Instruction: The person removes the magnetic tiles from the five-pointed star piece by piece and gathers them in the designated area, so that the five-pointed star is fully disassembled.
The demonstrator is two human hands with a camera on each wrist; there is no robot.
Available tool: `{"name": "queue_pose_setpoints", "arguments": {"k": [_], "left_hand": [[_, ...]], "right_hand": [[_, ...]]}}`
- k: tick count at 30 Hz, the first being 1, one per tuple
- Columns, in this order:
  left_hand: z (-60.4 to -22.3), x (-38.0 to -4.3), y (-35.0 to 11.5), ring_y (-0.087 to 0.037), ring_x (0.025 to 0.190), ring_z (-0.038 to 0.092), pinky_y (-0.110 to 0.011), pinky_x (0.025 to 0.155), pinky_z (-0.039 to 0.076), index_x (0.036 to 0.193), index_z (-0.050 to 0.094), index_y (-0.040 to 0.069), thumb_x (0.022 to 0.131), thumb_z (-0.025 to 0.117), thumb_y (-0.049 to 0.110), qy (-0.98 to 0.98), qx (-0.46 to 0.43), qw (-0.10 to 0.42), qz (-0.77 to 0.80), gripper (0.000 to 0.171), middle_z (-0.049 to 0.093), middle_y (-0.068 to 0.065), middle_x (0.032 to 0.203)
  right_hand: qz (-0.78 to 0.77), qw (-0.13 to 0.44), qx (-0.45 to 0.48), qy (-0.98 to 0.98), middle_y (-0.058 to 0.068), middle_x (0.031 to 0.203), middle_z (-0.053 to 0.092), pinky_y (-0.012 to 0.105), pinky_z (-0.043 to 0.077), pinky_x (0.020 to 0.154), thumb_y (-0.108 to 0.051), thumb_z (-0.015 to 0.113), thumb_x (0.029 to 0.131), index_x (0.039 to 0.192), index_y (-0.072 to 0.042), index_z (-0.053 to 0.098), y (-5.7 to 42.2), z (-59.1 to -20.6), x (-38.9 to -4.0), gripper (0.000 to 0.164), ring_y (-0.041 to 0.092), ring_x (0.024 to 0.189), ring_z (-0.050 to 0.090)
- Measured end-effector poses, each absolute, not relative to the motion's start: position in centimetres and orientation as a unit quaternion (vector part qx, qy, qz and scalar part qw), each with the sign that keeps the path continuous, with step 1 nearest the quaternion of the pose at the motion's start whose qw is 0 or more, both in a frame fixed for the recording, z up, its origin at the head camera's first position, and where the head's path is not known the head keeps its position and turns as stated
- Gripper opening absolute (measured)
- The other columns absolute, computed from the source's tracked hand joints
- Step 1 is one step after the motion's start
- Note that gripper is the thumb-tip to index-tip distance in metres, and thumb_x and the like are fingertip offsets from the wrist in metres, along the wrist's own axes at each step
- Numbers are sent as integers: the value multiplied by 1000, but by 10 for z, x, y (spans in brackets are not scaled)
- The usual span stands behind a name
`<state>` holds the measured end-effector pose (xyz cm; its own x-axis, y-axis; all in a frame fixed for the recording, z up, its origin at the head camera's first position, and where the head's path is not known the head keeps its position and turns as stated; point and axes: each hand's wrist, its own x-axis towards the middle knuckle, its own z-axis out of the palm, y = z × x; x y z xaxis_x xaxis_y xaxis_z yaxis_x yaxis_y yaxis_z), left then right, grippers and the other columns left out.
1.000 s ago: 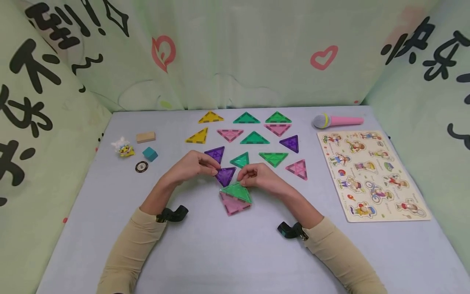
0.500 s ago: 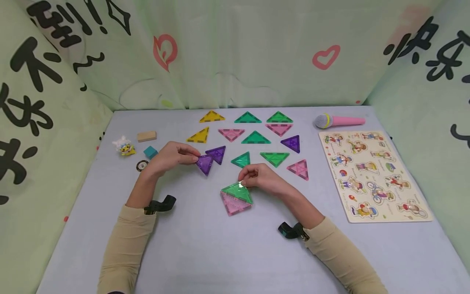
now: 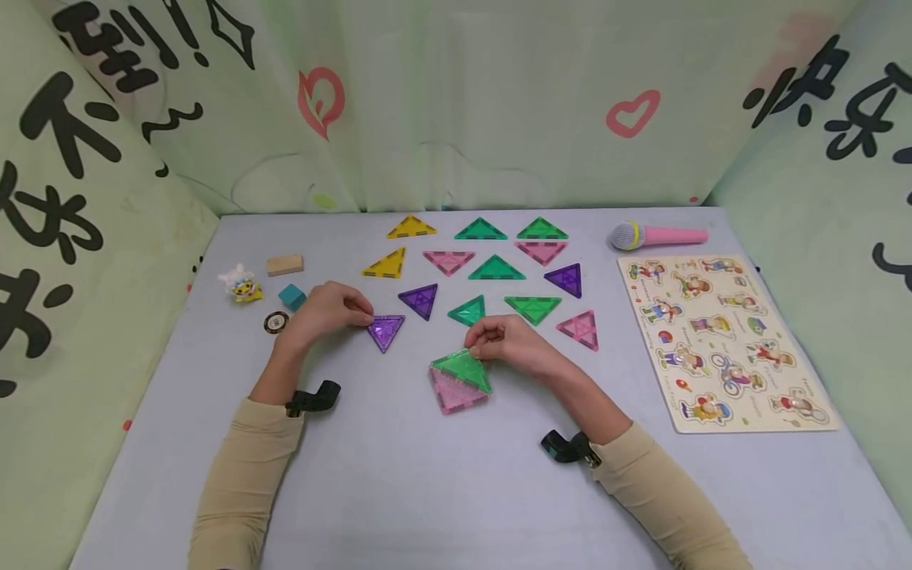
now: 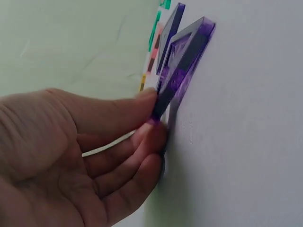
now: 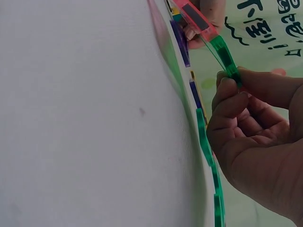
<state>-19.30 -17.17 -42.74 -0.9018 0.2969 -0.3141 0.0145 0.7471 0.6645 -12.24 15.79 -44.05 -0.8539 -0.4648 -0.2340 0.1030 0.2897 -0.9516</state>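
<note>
My left hand (image 3: 328, 309) pinches one corner of a purple triangular magnetic tile (image 3: 385, 331) between thumb and fingers. In the left wrist view this purple tile (image 4: 183, 64) is tilted, its far corner off the table. My right hand (image 3: 507, 343) pinches the upper corner of a green triangular tile (image 3: 463, 369). A pink triangular tile (image 3: 456, 393) is joined along the green one's long edge. The right wrist view has the green tile (image 5: 226, 54) and pink tile (image 5: 196, 16) held off the table. Another purple tile (image 3: 419, 301) lies between the hands, farther back.
Several yellow (image 3: 411, 227), green (image 3: 496, 267) and pink tiles (image 3: 579, 328) lie at the back middle. On the left are a toy figure (image 3: 242, 285), wooden block (image 3: 285, 264), blue cube (image 3: 292, 297) and round chip (image 3: 275, 321). A pink microphone (image 3: 663, 235) and picture board (image 3: 720, 340) lie right.
My left hand has carried the purple tile leftward, away from the green and pink pair and then clear of the other purple tile. The right hand has stayed nearly still with its pair.
</note>
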Motion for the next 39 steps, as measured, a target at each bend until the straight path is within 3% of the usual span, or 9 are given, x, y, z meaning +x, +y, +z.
{"name": "queue_pose_setpoints", "arguments": {"k": [12,15,23,29,39], "left_hand": [[-418,-183,-161,-23,86,59,-30,71,48,104,73,9,90,73,22,926,96,148,334,19,71,-9,95],[-414,-179,-153,-21,86,59,-30,73,48,104,74,11,89,75,24,907,134,175,360,19,72,-6,96],[-414,-165,-118,-15,83,64,-30,74,51,107,75,12,87,77,25,832,230,307,401,24,74,-1,97],[-420,-160,-105,-14,83,65,-29,75,51,104,76,12,87,78,25,823,239,305,416,22,74,-2,95],[-424,-159,-100,-15,76,57,-28,68,45,93,75,12,88,76,24,814,221,309,439,14,69,1,81]], "right_hand": [[-603,218,-110,760,5,84,65,29,51,73,-10,68,92,100,-2,69,162,-439,-124,12,20,75,58],[-611,215,-102,755,3,83,65,28,51,73,-10,69,92,100,-1,68,162,-438,-125,12,16,75,59],[-626,198,-93,748,0,83,65,27,52,73,-10,68,92,105,3,66,163,-437,-124,19,12,75,59],[-640,190,-78,740,0,88,66,28,53,75,-9,67,92,107,4,65,162,-437,-125,20,12,78,60],[-647,182,-75,736,-1,90,67,28,53,76,-7,67,92,107,5,64,162,-434,-124,20,9,79,60]]}}
